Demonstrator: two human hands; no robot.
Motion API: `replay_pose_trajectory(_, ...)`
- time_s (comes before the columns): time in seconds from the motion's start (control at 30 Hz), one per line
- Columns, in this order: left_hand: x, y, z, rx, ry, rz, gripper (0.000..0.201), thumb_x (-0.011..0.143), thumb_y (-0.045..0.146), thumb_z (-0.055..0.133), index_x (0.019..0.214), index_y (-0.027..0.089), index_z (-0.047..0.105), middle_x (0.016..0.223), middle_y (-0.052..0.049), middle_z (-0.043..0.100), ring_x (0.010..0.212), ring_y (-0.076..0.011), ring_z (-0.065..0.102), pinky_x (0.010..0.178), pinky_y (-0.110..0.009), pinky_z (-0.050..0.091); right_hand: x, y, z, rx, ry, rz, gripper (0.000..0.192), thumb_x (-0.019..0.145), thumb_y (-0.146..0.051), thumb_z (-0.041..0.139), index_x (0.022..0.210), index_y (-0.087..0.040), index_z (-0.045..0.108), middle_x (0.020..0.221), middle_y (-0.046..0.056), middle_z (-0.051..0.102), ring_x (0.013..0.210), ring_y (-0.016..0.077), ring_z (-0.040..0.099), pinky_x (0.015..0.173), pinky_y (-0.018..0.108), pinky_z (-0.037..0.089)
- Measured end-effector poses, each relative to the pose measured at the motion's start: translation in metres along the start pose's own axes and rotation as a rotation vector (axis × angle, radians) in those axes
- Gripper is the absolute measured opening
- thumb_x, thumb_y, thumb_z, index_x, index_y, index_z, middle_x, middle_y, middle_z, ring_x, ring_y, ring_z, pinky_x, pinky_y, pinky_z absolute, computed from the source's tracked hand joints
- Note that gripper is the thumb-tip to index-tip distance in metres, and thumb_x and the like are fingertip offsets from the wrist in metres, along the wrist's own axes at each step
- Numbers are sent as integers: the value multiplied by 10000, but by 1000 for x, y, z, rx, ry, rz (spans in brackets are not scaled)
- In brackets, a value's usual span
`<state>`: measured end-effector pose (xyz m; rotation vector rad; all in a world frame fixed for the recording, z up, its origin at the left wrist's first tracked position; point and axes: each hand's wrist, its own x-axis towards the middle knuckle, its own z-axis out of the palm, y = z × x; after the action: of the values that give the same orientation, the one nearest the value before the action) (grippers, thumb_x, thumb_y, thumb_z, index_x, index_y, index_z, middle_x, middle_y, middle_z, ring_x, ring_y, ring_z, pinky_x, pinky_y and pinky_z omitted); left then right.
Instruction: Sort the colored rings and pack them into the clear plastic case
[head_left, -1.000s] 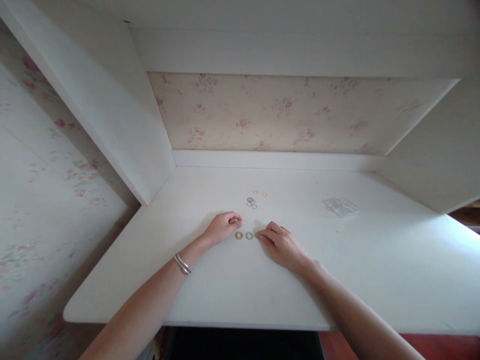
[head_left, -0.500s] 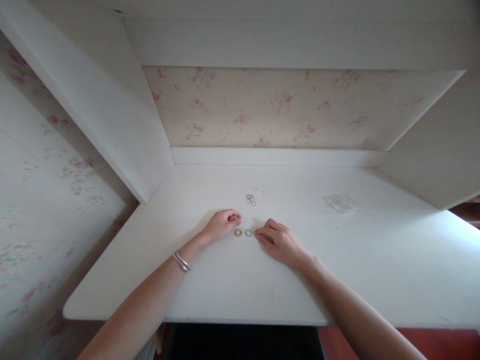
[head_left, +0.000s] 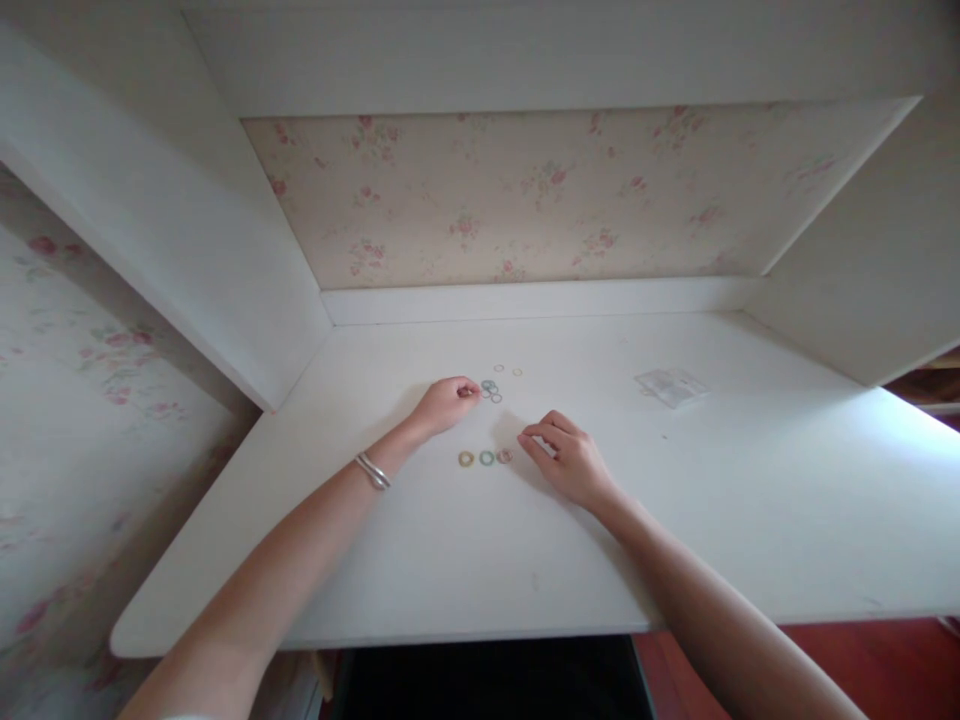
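Observation:
My left hand (head_left: 452, 402) is closed in a pinch, fingertips at the left edge of a small cluster of grey rings (head_left: 496, 398). Whether a ring is between its fingers is hidden. My right hand (head_left: 568, 462) hovers low over the table with thumb and forefinger tips close together and nothing visible between them. Just left of it, three small ring bundles lie in a row: a yellow one (head_left: 466, 459), a green one (head_left: 487, 458) and a reddish-brown one (head_left: 505, 456). Two thin pale rings, one on the left (head_left: 499, 368) and one on the right (head_left: 517, 372), lie behind the cluster.
A clear plastic case (head_left: 671, 387) lies on the white table (head_left: 420, 560) at the back right. White panels flank the table, with a low ledge (head_left: 540, 299) along its back. A dark speck (head_left: 664, 437) sits in front of the case.
My left hand has moved forward from near the yellow bundle to the grey rings. My right hand has let go of the reddish-brown bundle and drawn away. The view has shifted slightly.

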<state>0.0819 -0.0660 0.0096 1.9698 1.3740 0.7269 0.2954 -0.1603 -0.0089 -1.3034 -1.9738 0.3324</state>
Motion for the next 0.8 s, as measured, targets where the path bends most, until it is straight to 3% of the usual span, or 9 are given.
replay_pose_trajectory(0.1,43,9,10,272,18,128,221,783,263,517,865,165,697,888,-71,674,830,-191,593,761,-272,427,3,8,-6,-3,50,61,281,898,-384,454,858,-210,670,802,36,577,599,108,515,596,235,412)
replay_pose_trajectory(0.17,68,11,17,414,-5,121,237,786,280,520,874,159,704,945,-100,654,836,-202,598,766,-280,429,3,12,-10,-11,62,85,286,895,-389,454,851,-213,674,791,32,576,591,106,512,601,236,414)
replay_pose_trajectory(0.33,101,6,31,499,-42,110,204,753,261,563,851,159,710,1016,-122,628,833,-204,609,753,-274,435,3,18,-15,-18,62,91,288,902,-392,442,853,-223,670,792,32,575,583,109,509,612,241,413)
replay_pose_trajectory(0.63,104,3,30,518,-80,140,144,726,150,549,734,134,692,871,-115,656,782,-198,602,730,-278,433,2,18,-19,1,58,79,265,910,-377,441,885,-231,660,835,32,578,615,108,524,630,229,413)
replay_pose_trajectory(0.8,79,14,24,484,-24,196,214,826,220,480,868,133,670,942,-98,619,850,-174,583,790,-260,427,2,18,-21,6,75,71,250,909,-354,449,877,-231,664,827,23,575,612,104,516,629,223,407)
